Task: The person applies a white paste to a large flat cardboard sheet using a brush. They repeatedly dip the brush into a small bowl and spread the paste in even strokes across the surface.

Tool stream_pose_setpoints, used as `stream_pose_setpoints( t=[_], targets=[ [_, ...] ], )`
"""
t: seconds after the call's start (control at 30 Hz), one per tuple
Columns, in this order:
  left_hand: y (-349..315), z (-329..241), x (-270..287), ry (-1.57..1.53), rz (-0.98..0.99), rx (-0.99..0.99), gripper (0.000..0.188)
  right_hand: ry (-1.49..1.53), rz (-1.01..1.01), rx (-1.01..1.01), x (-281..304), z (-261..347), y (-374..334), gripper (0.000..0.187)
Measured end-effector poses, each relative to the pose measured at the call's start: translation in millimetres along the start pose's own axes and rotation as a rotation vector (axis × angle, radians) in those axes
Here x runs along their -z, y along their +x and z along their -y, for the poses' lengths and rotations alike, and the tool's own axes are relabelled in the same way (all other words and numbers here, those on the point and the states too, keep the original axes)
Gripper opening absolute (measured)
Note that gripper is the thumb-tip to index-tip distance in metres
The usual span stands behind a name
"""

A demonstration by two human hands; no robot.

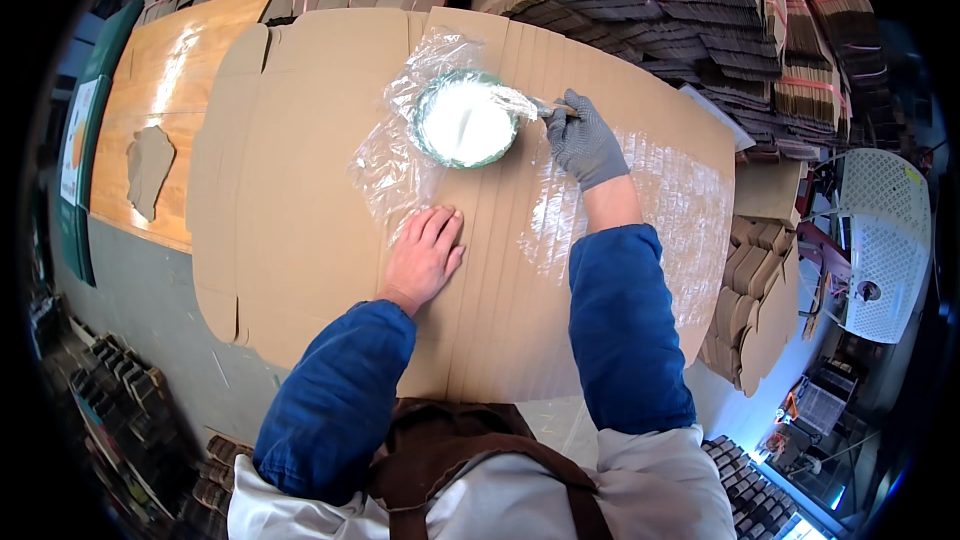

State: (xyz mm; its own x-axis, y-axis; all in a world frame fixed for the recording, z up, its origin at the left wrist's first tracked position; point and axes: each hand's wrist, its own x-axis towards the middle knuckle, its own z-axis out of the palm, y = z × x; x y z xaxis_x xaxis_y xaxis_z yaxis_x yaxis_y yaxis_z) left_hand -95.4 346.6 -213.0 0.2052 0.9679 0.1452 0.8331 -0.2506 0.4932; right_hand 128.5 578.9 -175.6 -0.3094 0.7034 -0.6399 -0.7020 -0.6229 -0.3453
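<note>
My right hand, in a grey glove, grips the handle of a brush. The brush's white-coated end rests at the right rim of a round tub of white paste. Under and around the tub lies crumpled clear plastic film. My left hand is bare and lies with fingers stretched out on a large flat cardboard sheet, just below the tub. White brushed streaks cover the sheet's right part, beside my right forearm.
A wooden board with a torn cardboard scrap lies at the left. Strapped stacks of flat cardboard rise behind the sheet. More cardboard pieces are stacked at the right, near a white perforated chair back.
</note>
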Motion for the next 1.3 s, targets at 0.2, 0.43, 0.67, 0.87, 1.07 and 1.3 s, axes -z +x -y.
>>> stream_pose_setpoints(
  t=[0.2,0.43,0.67,0.87,1.07,1.3],
  targets=[
    [-3,0,0,0.007,0.001,0.006,0.051,0.076,0.055,0.132,27,48,-45,0.016],
    [1,-1,-6,0.013,0.001,-0.015,0.054,-0.488,-0.364,0.605,71,63,-30,0.019],
    [-2,1,-5,0.036,-0.005,-0.014,0.055,-1.175,-0.443,0.953,32,47,-54,0.032],
    [-1,0,-3,0.042,0.014,-0.01,0.055,-1.201,-0.493,0.86,38,53,-46,0.031],
    [2,-2,-2,0.041,0.015,-0.025,0.054,-1.301,-0.509,0.953,20,42,-36,0.029],
    [0,2,-5,0.041,0.008,-0.03,0.056,-1.239,-0.485,0.933,16,50,-36,0.029]
  ],
)
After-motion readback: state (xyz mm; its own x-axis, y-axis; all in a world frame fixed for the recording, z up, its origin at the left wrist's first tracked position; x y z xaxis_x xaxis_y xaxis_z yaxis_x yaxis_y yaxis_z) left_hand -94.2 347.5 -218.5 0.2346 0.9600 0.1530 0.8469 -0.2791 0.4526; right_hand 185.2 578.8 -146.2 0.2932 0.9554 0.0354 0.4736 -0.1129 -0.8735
